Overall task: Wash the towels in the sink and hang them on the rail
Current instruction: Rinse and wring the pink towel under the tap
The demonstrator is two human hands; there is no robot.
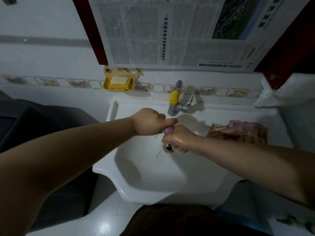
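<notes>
Evidently wringing: left hand [149, 121] and right hand [177, 138] each clench the purple towel [167, 129] over the sink [153, 181]; probably hanging follows.

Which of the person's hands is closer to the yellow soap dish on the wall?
Left. The left hand is below and right of the soap dish, gripping the purple towel. The right hand grips it further right and lower, over the drain.

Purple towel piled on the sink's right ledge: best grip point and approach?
Pinch the raised rolled fold at the top of the bunched purple towel, coming from above. It lies on a patterned cloth, so a top pinch likely lifts it alone.
</notes>
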